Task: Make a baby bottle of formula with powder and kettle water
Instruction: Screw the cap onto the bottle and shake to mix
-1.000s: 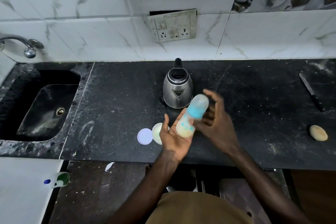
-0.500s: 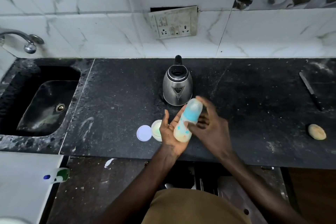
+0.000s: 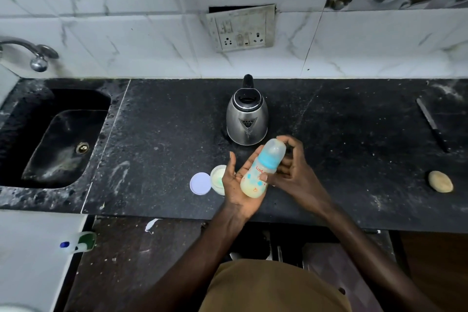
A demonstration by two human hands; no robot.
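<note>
A capped baby bottle (image 3: pixel 262 170) with a blue collar and milky liquid in its lower half is tilted between both palms above the black counter. My left hand (image 3: pixel 236 187) lies flat against its left side, fingers straight. On the bottle's right side, my right hand (image 3: pixel 291 172) presses with its fingers curled. Behind them stands a steel kettle (image 3: pixel 247 119), lid open. An open round powder tub (image 3: pixel 219 178) sits just left of my left hand, with its white lid (image 3: pixel 200 183) lying beside it.
A black sink (image 3: pixel 58 139) with a tap (image 3: pixel 33 52) fills the left end. At the far right of the counter (image 3: pixel 164 134) lie a knife (image 3: pixel 431 124) and a pale round lump (image 3: pixel 440 181). A wall socket (image 3: pixel 240 29) sits above the kettle.
The bottle has shifted slightly between my palms and sits a little more upright; my right hand has slid back toward me along it. The kettle and tub have not moved.
</note>
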